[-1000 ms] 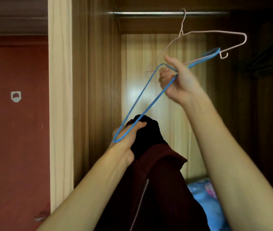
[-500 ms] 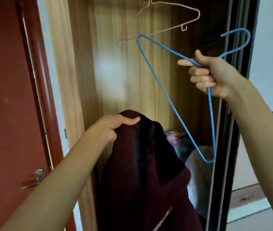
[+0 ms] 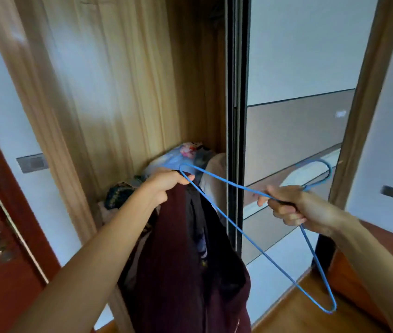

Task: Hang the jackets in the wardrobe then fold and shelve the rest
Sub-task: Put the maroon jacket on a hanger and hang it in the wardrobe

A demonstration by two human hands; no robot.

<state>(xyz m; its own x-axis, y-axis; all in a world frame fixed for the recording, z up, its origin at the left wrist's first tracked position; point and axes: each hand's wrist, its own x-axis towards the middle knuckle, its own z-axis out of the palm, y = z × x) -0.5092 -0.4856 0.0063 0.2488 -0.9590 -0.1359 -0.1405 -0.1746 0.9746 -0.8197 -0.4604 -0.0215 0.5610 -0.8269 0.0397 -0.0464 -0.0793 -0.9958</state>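
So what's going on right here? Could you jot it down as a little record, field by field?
left hand: gripping the top of a dark maroon jacket, holding it up
right hand: closed around a blue wire hanger near its hook
hanger position: one end reaches the left hand at the jacket's top; not yet inside the jacket
jacket state: hanging limp, off the hanger
wardrobe: open, folded items piled at the bottom
rail: out of view
stage: jacket about to be put on the hanger
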